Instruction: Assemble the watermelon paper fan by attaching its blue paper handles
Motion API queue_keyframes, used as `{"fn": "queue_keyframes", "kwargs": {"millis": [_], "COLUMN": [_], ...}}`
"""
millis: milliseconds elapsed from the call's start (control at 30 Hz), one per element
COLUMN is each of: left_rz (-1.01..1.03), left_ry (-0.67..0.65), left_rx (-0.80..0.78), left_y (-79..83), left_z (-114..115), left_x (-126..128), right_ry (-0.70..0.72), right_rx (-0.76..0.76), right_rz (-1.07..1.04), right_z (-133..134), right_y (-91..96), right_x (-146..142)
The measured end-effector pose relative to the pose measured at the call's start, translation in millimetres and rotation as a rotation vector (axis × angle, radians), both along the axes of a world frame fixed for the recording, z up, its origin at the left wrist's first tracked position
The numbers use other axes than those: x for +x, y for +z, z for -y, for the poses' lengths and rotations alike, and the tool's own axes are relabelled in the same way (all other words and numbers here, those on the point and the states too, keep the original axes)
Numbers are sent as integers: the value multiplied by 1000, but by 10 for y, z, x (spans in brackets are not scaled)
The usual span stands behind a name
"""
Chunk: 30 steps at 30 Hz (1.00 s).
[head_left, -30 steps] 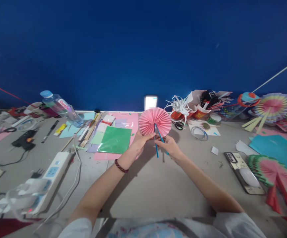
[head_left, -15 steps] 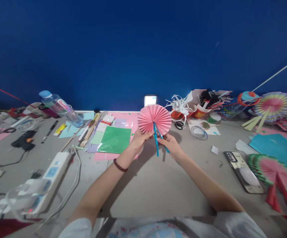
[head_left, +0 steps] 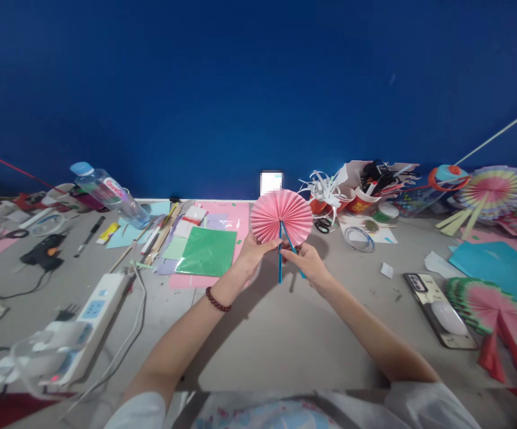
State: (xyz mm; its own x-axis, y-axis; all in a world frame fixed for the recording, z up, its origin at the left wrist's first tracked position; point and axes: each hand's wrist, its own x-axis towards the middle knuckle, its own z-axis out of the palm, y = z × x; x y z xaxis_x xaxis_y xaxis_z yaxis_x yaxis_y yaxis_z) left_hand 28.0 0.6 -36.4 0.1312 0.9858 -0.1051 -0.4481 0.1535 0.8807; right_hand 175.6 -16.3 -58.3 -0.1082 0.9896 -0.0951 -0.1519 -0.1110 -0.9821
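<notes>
A round pink pleated paper fan (head_left: 280,208) with two narrow blue handle strips is held upright above the table. My left hand (head_left: 255,251) grips the fan's lower left, its thumb stretched across to the left strip, which hangs straight down. My right hand (head_left: 307,260) is closed around the right strip, which slants down to the right; its thumb reaches toward the space between the strips. Fingers behind the fan are mostly hidden. Just beyond the fan, by the wall, stands a small blurred white panel (head_left: 271,180).
Left lie a green paper pack (head_left: 207,252), a power strip (head_left: 89,316), a glue gun (head_left: 44,252) and a plastic bottle (head_left: 115,193). Right are scissors (head_left: 323,225), a wire coil (head_left: 359,239), a phone (head_left: 428,304) under a mouse (head_left: 448,317), and a watermelon-coloured fan (head_left: 493,307).
The fan has shifted slightly to the right, and its two blue strips stand further apart, the left one now nearly vertical. Both hands keep their hold.
</notes>
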Motion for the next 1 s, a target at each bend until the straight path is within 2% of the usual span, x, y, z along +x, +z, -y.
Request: {"fn": "queue_keyframes", "kwargs": {"millis": [167, 567, 800, 900, 1000], "left_rz": [6, 19, 2, -44, -83], "left_ry": [95, 54, 80, 151, 233], "left_rx": [45, 25, 46, 77, 93], "left_y": [-45, -37, -79, -142, -219], "left_z": [19, -8, -4, 3, 12], "left_x": [35, 11, 36, 72, 111], "right_ry": [23, 65, 37, 52, 50], "right_rx": [-3, -48, -6, 15, 25], "right_rz": [7, -82, -4, 95, 62], "right_z": [1, 0, -9, 6, 18], "right_y": [-18, 28, -36, -16, 18], "right_x": [-8, 13, 22, 6, -16]}}
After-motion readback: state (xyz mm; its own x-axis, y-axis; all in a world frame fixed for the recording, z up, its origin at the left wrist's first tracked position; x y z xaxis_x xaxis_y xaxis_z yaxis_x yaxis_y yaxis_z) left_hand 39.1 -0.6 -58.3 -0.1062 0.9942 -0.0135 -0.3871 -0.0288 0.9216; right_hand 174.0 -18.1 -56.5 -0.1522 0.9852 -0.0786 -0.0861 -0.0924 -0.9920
